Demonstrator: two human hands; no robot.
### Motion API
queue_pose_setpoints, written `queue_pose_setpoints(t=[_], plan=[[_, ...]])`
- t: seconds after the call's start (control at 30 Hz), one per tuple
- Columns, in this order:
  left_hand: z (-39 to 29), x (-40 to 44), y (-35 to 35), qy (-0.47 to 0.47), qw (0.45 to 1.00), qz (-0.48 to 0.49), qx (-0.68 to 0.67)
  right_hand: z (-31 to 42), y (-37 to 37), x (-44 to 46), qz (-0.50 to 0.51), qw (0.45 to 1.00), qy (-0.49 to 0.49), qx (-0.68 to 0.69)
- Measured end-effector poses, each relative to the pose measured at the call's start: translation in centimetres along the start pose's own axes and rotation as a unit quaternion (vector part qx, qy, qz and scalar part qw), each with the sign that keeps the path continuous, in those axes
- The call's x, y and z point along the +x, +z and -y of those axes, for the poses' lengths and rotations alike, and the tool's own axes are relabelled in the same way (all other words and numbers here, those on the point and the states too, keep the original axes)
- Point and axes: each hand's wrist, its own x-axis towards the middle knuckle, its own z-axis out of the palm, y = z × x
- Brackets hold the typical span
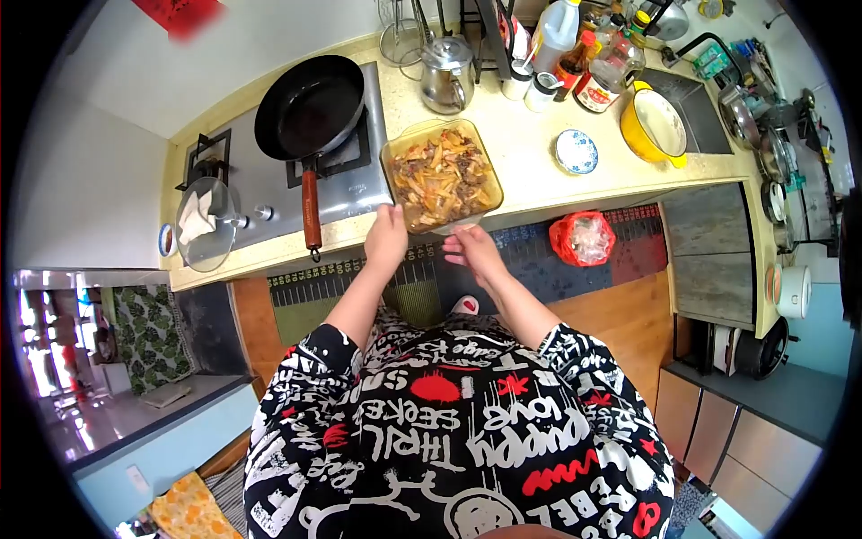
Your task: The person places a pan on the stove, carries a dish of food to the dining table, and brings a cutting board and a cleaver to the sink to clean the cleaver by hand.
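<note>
A square glass dish (pixel 492 191) full of cooked food in strips and chunks rests at the counter's front edge, right of the stove. My left hand (pixel 387 235) is at its near left corner, fingers closed on the rim. My right hand (pixel 473 250) is just below the near right side, palm partly up, fingers curled and slightly apart, with nothing visible in them. Whether it touches the dish is unclear. Beside the dish, a black frying pan (pixel 310 108) sits on the burner, its wooden handle pointing toward me.
A steel kettle (pixel 446 76) stands behind the dish. Rightward are a small patterned bowl (pixel 576 152), bottles (pixel 597 88) and a yellow pot (pixel 648 126). A glass lid (pixel 208 235) lies at the stove's left. A red bag (pixel 582 239) is below the counter edge.
</note>
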Motion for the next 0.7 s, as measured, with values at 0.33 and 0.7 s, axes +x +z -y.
queue_pose_setpoints(t=[0.33,0.7], plan=[[-4.0,5.0,1.7,0.14,0.967,-0.202,-0.063,7.1,-9.6,2.0,-0.167,0.973,-0.15,-0.06],[-2.8,15.0,8.0,0.129,0.975,0.063,-0.172,10.7,-14.6,7.6,-0.204,0.857,-0.253,-0.401]])
